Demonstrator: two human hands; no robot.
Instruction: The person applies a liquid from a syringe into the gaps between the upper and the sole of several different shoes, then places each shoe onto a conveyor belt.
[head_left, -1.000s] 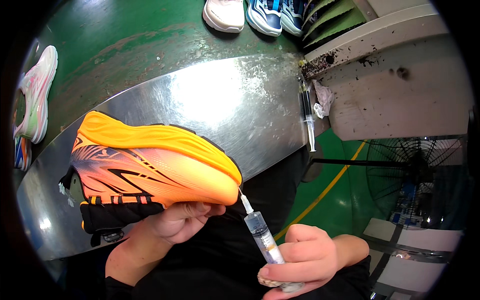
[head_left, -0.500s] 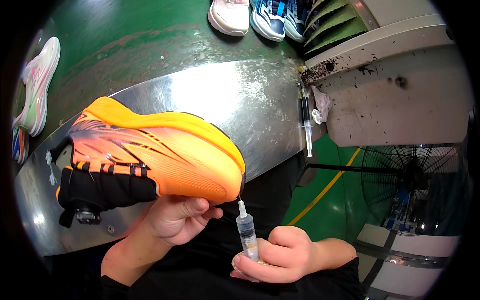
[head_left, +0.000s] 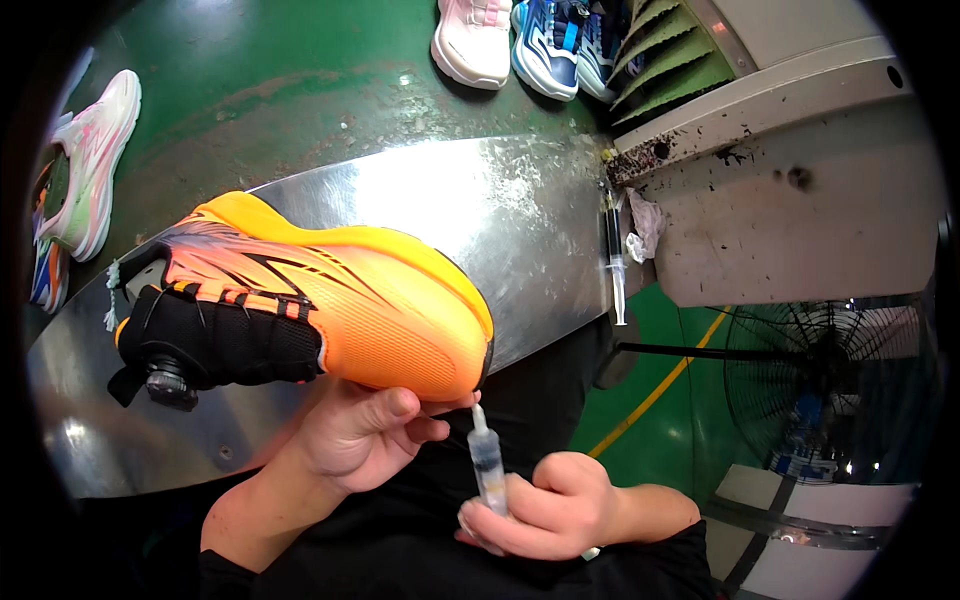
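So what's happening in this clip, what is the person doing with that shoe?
A person holds an orange running shoe from below with the left hand, over a shiny metal bench. The right hand grips a small syringe, tip pointing up at the toe edge of the sole, very close or just touching. A second syringe lies on the bench by a stained white machine. More shoes sit on the green floor.

The orange mesh running shoe [head_left: 330,310] bears black zigzag streaks and a black tongue. The shiny silver metal bench [head_left: 480,210] stands on a green floor [head_left: 250,90].
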